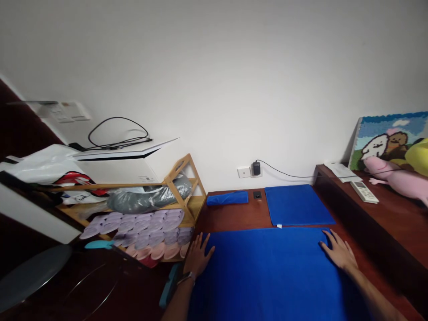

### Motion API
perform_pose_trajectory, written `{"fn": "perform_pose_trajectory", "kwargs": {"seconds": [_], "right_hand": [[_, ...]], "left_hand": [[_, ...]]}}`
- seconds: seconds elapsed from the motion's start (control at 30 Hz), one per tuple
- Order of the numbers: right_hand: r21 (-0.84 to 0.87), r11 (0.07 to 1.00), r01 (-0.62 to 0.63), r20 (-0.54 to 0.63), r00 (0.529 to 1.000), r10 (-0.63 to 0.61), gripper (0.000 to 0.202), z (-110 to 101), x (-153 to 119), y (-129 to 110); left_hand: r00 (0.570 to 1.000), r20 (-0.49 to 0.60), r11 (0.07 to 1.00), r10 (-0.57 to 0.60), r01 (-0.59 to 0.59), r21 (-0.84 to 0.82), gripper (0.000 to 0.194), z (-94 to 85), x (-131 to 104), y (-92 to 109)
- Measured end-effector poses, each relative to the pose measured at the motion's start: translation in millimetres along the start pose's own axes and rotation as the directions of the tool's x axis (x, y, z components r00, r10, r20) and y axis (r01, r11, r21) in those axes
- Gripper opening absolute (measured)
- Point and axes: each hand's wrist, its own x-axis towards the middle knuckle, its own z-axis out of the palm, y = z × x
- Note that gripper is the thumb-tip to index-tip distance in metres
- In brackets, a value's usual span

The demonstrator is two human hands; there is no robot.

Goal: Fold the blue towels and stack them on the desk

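A large blue cloth (267, 272) lies spread flat over the front of the reddish-brown table (230, 218). My left hand (198, 256), with a band on its wrist, rests at the cloth's far left corner, fingers spread. At the far right corner my right hand (339, 252) lies with its fingers apart, touching the cloth's edge. Behind the large cloth sits a smaller blue cloth (297, 205), folded into a flat square. A narrow folded blue cloth (227, 198) lies by the wall at the back left.
A wooden rack (185, 174) on the left holds several slippers (143, 225), bags and a white box (117, 167). On a raised surface at right are a remote control (364, 191), a pink plush toy (397, 178) and a picture (384, 138). A plugged-in adapter (256, 167) trails a cable rightward.
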Motion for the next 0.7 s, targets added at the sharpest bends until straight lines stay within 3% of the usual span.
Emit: {"fn": "perform_pose_trajectory", "kwargs": {"seconds": [0.2, 0.33, 0.7], "right_hand": [[0.118, 0.993, 0.007, -0.02, 1.0, -0.004, 0.06, -16, 11, 15], [0.068, 0.998, 0.016, -0.084, 0.996, -0.01, 0.065, -12, 6, 14], [-0.025, 0.999, 0.044, -0.057, 0.997, -0.046, 0.074, -1, 11, 20]], "left_hand": [[1.0, -0.016, 1.0, 0.015, -0.015, 0.006, 0.071, 0.4, -1, -1], [1.0, -0.02, 1.0, 0.013, -0.012, 0.009, 0.071, -0.3, -1, 1], [0.998, -0.06, 1.0, 0.022, -0.023, -0.021, 0.069, 6.9, 2, 0]]}}
